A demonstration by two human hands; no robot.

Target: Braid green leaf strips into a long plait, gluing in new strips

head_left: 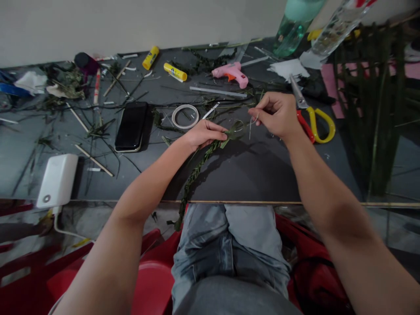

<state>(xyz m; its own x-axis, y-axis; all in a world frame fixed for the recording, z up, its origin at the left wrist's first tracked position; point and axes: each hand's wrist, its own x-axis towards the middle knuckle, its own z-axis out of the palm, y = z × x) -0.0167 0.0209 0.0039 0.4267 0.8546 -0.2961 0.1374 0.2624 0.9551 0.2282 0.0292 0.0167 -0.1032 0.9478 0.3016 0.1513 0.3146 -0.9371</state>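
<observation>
My left hand (210, 134) is closed on the upper end of a braided green leaf strand (200, 168). The braid hangs from there over the table's front edge, and its lower tip dangles beside my leg. A thin leaf loop (236, 127) sticks out to the right of my left fingertips. My right hand (274, 114) pinches a thin pale strand (251, 124) that runs toward that loop; whether it is thread or a leaf strip I cannot tell. Scissors (320, 124) with red and yellow handles lie just right of my right hand.
Behind my hands lie a tape roll (185, 116), a pink glue gun (232, 74), yellow glue sticks (175, 72) and leaf scraps. To the left are a phone (131, 127) and a white power bank (58, 180) with a cable. Bottles (293, 28) and long leaves (377, 113) stand at right.
</observation>
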